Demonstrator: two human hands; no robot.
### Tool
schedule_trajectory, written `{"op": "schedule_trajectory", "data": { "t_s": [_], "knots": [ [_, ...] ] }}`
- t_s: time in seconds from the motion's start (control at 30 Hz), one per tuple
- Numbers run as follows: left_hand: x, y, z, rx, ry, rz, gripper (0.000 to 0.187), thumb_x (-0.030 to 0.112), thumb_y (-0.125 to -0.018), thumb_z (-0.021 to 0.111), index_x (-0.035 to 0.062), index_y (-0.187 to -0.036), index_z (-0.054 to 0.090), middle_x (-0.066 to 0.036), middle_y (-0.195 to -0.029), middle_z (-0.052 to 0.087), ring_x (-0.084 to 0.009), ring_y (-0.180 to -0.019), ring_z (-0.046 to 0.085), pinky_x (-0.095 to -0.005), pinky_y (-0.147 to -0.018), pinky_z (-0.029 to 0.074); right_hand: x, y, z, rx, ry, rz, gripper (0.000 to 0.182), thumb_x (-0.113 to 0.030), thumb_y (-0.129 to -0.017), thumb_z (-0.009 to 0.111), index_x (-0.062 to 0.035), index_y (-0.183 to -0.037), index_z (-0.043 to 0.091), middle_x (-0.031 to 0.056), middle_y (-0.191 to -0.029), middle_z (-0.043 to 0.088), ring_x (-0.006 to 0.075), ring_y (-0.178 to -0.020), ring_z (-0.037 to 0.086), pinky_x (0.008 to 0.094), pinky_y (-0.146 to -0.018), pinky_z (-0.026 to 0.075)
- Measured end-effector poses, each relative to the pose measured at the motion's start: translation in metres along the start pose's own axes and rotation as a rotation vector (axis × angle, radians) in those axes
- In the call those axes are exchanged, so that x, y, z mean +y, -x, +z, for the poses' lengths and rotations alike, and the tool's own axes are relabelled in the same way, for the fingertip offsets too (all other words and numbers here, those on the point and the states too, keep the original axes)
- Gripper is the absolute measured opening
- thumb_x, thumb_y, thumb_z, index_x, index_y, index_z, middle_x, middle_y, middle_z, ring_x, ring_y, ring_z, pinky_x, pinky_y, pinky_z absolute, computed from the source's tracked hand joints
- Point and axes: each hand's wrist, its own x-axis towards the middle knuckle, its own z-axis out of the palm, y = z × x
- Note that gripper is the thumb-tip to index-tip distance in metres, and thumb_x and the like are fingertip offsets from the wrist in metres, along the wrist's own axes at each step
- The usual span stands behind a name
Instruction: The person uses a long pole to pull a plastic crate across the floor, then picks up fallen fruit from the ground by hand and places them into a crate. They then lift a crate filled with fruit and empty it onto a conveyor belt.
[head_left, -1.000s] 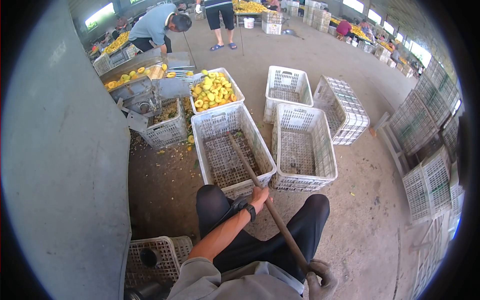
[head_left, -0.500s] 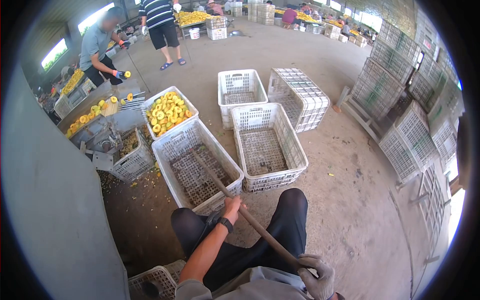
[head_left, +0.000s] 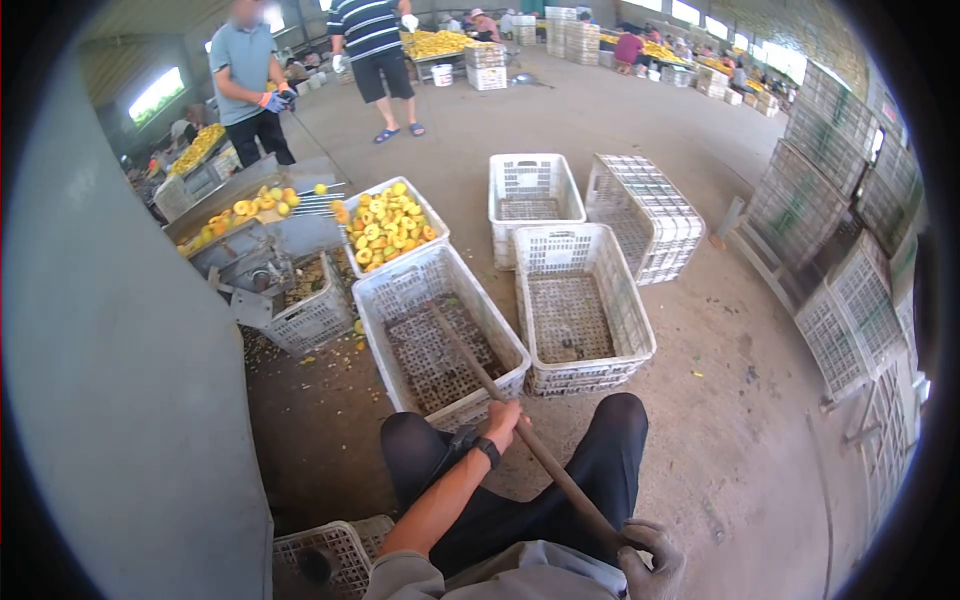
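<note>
While I watched from a distance, the left hand (head_left: 505, 422) had its fingers wrapped shut around the middle of the wooden pole (head_left: 555, 470). The gloved right hand (head_left: 652, 560) was at the pole's near end, its fingers bent with a gap beside the thumb; I could not tell whether they closed on it. The pole slanted over the near rim of the perforated crate (head_left: 405, 285), its far end inside, near the dirty bottom.

The knees (head_left: 412, 442) stood either side of the pole, close to that crate. Beyond it, the fruit-filled crate (head_left: 431, 207) stood right against its far end, heaped with yellow fruit halves (head_left: 390, 228). Just to the right, the stacked crates (head_left: 590, 374) hemmed it in, with the rear crate (head_left: 505, 235) and the sideways crate (head_left: 665, 230) behind them.

On the left, the metal machine (head_left: 258, 278) held more fruit in its trough, above the scrap crate (head_left: 315, 318), and the grey panel (head_left: 130, 360) hid whatever lay behind it. Farther off, I saw a person in a blue-grey shirt (head_left: 240, 85) with a thin rod (head_left: 318, 148), beside a person in a striped top (head_left: 368, 28). Leaning crates (head_left: 800, 205) lined the right side.
</note>
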Motion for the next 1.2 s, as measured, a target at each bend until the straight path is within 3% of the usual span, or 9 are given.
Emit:
{"op": "schedule_trajectory", "data": {
  "t_s": [0.23, 0.83, 0.93, 1.2],
  "knots": [
    [-0.005, 0.002, -0.003, -0.039, 0.043, 0.056, 0.024, 0.010, -0.094, 0.061, -0.0107, -0.085, 0.052, -0.016, -0.072, 0.058, -0.0295, -0.050, 0.063, -0.0413, -0.046, 0.053, 0.018, 0.003, 0.004, 0.065, -0.012, -0.080, 0.034, 0.006, -0.084, 0.068, 0.0036, -0.118, 0.070, 0.0175, -0.115, 0.072, 0.0268, -0.107, 0.070, 0.0365, -0.097, 0.053],
    [-0.011, -0.004, -0.001, -0.043, 0.082, 0.028, 0.026, 0.013, -0.096, 0.061, -0.0089, -0.087, 0.052, -0.016, -0.071, 0.058, -0.0309, -0.049, 0.063, -0.0434, -0.045, 0.052, 0.017, 0.008, 0.003, 0.037, -0.023, 0.083, 0.028, 0.004, -0.090, 0.064, 0.0042, -0.117, 0.070, 0.0160, -0.116, 0.071, 0.0242, -0.112, 0.066, 0.0356, -0.103, 0.048],
    [-0.008, -0.001, -0.001, -0.045, 0.091, 0.024, 0.025, 0.013, -0.096, 0.060, -0.0087, -0.087, 0.052, -0.016, -0.072, 0.058, -0.0305, -0.049, 0.062, -0.0430, -0.044, 0.052, 0.022, 0.006, 0.001, 0.000, 0.010, -0.011, 0.026, 0.002, -0.091, 0.064, 0.0039, -0.117, 0.069, 0.0150, -0.117, 0.071, 0.0235, -0.111, 0.066, 0.0358, -0.102, 0.048],
    [-0.017, -0.011, 0.000, -0.017, 0.143, 0.014, 0.027, 0.015, -0.097, 0.061, -0.0066, -0.085, 0.050, -0.014, -0.072, 0.056, -0.0294, -0.049, 0.061, -0.0430, -0.044, 0.052, 0.019, 0.005, 0.002, -0.054, -0.057, 0.121, 0.030, -0.002, -0.093, 0.064, 0.0023, -0.123, 0.066, 0.0128, -0.118, 0.070, 0.0224, -0.110, 0.065, 0.0355, -0.100, 0.049]
  ]
}}
